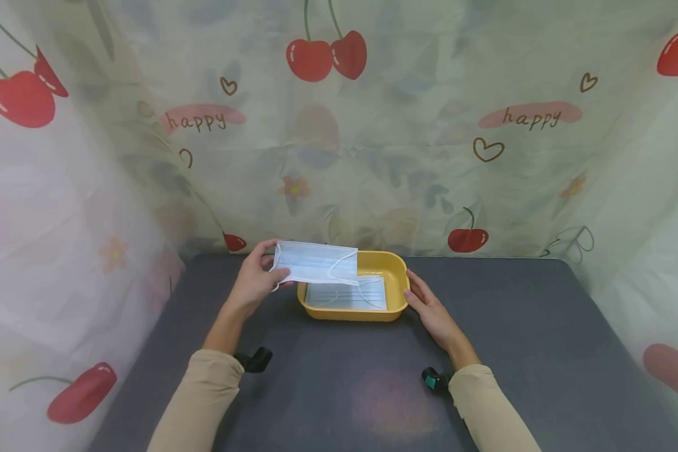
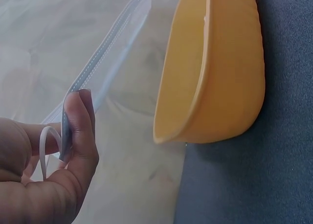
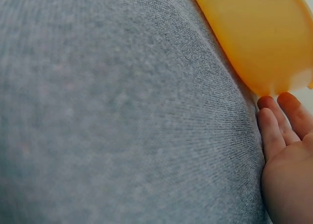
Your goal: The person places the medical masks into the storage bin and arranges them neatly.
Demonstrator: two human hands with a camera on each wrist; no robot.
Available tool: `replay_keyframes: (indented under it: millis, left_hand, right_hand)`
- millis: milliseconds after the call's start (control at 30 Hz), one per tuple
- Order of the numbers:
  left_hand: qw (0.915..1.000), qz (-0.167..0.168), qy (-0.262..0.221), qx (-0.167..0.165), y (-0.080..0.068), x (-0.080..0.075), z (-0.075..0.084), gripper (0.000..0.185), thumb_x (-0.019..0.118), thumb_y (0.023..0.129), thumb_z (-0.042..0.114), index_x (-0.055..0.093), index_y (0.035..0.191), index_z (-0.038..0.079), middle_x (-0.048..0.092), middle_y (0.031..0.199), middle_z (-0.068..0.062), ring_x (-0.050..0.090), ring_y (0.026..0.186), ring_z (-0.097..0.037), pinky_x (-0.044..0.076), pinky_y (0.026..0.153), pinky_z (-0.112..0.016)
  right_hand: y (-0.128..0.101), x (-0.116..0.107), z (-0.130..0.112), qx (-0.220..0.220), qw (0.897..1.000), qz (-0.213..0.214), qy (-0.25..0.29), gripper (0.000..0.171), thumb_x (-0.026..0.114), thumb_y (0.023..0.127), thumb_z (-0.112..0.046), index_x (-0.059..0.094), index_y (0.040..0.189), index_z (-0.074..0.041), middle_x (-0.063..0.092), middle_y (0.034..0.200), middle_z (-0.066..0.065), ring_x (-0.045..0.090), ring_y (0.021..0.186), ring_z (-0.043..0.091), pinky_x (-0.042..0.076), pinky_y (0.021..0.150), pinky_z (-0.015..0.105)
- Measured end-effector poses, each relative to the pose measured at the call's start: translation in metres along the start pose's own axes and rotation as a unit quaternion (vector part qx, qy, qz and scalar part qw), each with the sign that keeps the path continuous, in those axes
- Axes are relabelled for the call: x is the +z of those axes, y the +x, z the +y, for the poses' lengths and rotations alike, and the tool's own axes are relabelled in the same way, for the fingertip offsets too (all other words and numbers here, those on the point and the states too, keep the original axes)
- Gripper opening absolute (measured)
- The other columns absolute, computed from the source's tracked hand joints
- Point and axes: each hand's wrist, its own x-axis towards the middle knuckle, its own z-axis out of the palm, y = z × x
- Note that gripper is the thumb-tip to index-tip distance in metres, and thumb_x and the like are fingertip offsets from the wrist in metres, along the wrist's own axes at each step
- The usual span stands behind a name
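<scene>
A yellow tray (image 1: 398,282) stands on the grey table near the back curtain, with a pale blue face mask (image 1: 347,294) lying flat inside it. My left hand (image 1: 258,276) pinches the left end of a second face mask (image 1: 316,262) and holds it over the tray's left rim. In the left wrist view my thumb and fingers (image 2: 78,131) clamp the mask's edge (image 2: 105,53) and a white ear loop (image 2: 45,145), beside the yellow tray (image 2: 215,72). My right hand (image 1: 426,301) rests with straight fingers (image 3: 281,121) against the right side of the tray (image 3: 259,33).
The grey felt table (image 1: 542,345) stretches to the right and towards me. A cherry-print curtain (image 1: 373,157) closes off the back and both sides. Small black wrist mounts (image 1: 255,360) sit at my cuffs.
</scene>
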Motion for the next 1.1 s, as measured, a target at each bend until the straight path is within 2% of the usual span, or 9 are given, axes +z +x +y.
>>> replay_keyframes:
  millis: [167, 300, 400, 733, 1100]
  left_hand:
    - [0.9999, -0.009, 0.003, -0.009, 0.006, 0.006, 0.005, 0.069, 0.062, 0.095, -0.005, 0.039, 0.153, 0.024, 0.059, 0.137, -0.021, 0.069, 0.097, -0.024, 0.062, 0.075, -0.029]
    - [0.9997, -0.020, -0.003, -0.014, 0.011, 0.014, 0.009, 0.070, 0.062, 0.094, -0.007, 0.040, 0.152, 0.025, 0.058, 0.139, -0.021, 0.067, 0.101, -0.028, 0.063, 0.087, -0.043]
    - [0.9993, -0.032, -0.011, -0.016, 0.015, 0.019, 0.010, 0.071, 0.061, 0.093, -0.009, 0.040, 0.152, 0.025, 0.057, 0.138, -0.022, 0.065, 0.102, -0.029, 0.061, 0.090, -0.048]
    - [0.9979, -0.051, -0.015, -0.036, 0.021, 0.038, 0.006, 0.077, 0.059, 0.093, -0.012, 0.036, 0.155, 0.027, 0.053, 0.139, -0.024, 0.063, 0.104, -0.033, 0.062, 0.088, -0.048]
    - [0.9950, -0.075, -0.028, -0.061, 0.023, 0.055, 0.002, 0.077, 0.058, 0.092, -0.014, 0.040, 0.152, 0.032, 0.053, 0.133, -0.023, 0.065, 0.103, -0.032, 0.061, 0.090, -0.048]
  right_hand:
    - [0.001, -0.001, 0.001, -0.002, 1.000, 0.001, -0.001, 0.062, 0.047, 0.108, -0.038, 0.019, 0.163, -0.035, 0.024, 0.170, 0.008, 0.024, 0.158, 0.029, 0.018, 0.128, 0.056]
    - [0.000, -0.002, 0.000, -0.004, 1.000, 0.004, 0.003, 0.062, 0.048, 0.108, -0.037, 0.020, 0.163, -0.035, 0.026, 0.170, 0.009, 0.026, 0.157, 0.029, 0.019, 0.128, 0.056]
    - [-0.001, -0.002, -0.002, -0.002, 1.000, 0.006, 0.002, 0.062, 0.049, 0.108, -0.037, 0.021, 0.162, -0.036, 0.028, 0.169, 0.009, 0.028, 0.157, 0.029, 0.020, 0.128, 0.057]
    - [0.001, -0.002, 0.001, 0.009, 1.000, 0.007, -0.003, 0.061, 0.049, 0.107, -0.039, 0.021, 0.162, -0.037, 0.029, 0.168, 0.010, 0.029, 0.156, 0.030, 0.020, 0.128, 0.057]
    - [0.001, -0.002, 0.000, 0.005, 1.000, 0.007, -0.004, 0.060, 0.048, 0.108, -0.038, 0.021, 0.162, -0.036, 0.027, 0.169, 0.009, 0.026, 0.157, 0.029, 0.019, 0.128, 0.057]
